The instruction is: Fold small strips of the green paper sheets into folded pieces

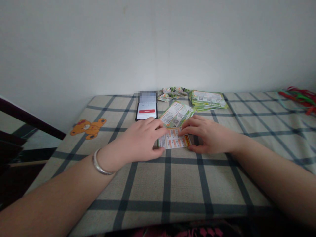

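Both hands are at a printed leaflet (174, 138) on the checked tablecloth, its near part showing rows of orange blocks. My left hand (145, 138), with a silver bangle (100, 164) at the wrist, grips the leaflet's left edge, fingers bent over it and thumb at the near corner. My right hand (207, 135) holds the right edge in much the same way, fingertips resting on the paper. Just beyond lies a green and white printed part (176, 115), tilted; whether it is joined to the near part I cannot tell.
A phone (147, 110) with a lit screen lies beyond my left hand. Folded paper pieces (172, 93) and a stack of green leaflets (208, 99) lie along the wall. Red and green strips (300, 98) are at the far right. A bear picture (88, 128) marks the tablecloth's left.
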`<state>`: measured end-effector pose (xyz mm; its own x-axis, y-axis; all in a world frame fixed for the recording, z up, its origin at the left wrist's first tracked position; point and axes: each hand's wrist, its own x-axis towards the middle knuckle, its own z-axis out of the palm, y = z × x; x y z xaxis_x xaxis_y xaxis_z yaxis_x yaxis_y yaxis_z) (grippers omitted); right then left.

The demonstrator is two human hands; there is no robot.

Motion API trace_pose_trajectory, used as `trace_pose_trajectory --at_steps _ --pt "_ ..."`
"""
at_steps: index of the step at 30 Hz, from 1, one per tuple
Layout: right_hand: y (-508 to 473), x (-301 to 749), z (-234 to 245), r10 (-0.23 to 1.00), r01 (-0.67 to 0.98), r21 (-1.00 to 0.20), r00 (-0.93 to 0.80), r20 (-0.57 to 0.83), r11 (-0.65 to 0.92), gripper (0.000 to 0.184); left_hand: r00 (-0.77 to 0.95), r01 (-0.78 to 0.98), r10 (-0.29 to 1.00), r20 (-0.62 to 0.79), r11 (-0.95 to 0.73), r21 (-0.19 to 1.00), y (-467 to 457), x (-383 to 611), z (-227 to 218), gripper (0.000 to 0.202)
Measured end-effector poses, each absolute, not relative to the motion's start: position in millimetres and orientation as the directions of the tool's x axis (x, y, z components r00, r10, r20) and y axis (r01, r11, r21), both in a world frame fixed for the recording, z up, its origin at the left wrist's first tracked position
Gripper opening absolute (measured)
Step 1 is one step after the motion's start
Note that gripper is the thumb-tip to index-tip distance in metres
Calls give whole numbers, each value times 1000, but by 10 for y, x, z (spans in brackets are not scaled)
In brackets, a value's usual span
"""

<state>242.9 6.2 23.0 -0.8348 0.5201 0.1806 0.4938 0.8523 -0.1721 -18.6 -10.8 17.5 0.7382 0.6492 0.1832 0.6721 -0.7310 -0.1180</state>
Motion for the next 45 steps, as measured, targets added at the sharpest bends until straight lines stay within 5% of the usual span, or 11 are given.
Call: trace_pose_trajectory --at_steps 19,34,45 --pt "-29 2309 227 395 415 30 -884 249 910 14 845 527 499 195 -839 -136 -159 -38 185 18" --pt "-18 2308 223 395 403 -14 -888 234 915 16 861 490 420 288 -836 -247 -96 -77 96 16" --pt "48 2352 177 432 429 -70 -865 255 901 14 813 541 458 358 -823 -176 -68 -88 98 12"
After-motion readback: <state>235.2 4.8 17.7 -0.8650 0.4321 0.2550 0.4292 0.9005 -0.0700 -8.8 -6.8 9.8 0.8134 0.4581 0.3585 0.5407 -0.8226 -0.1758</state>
